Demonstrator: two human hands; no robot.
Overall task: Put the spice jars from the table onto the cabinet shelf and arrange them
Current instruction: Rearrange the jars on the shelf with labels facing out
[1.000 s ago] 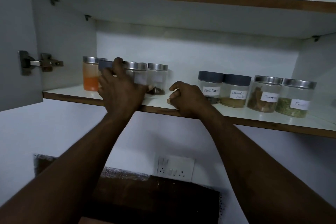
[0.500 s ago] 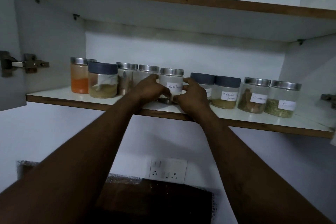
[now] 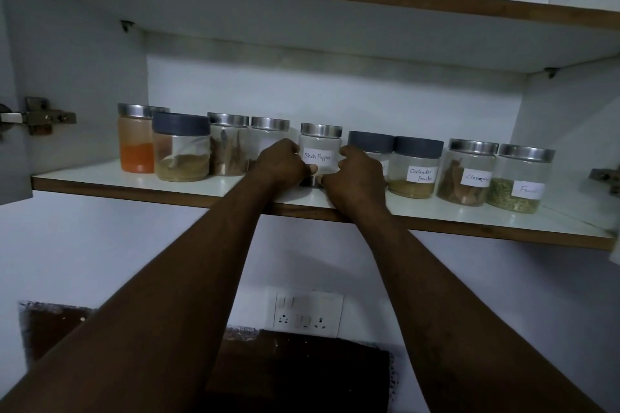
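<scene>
The Black Pepper jar (image 3: 320, 152) now stands in the middle of the cabinet shelf (image 3: 100, 176), its handwritten label turned square toward the camera; half a second ago the same jar sat slightly further left with the label only partly readable, and a second ago the left hand was still over at the blue-lidded jar (image 3: 181, 151) on the left of the row while the right hand rested on the shelf edge. Both hands have since closed in on this one jar: the left hand (image 3: 280, 164) clasps its left side and the right hand (image 3: 357, 174) its right side, fingers (image 3: 349, 152) wrapped against the glass, so the jar is held between them. That reads as the arranging step, with the jar being slid into the gap and turned face-out like its labelled neighbours. The jar is upright, long axis vertical, steel lid on top, its base hidden behind the hands. To its left stand an unlabelled clear jar (image 3: 268, 137), a jar of brown sticks (image 3: 228, 149) and the orange powder jar (image 3: 136, 141); to its right a blue-lidded jar partly hidden by the right hand, then the Coriander Powder jar (image 3: 417, 166).
</scene>
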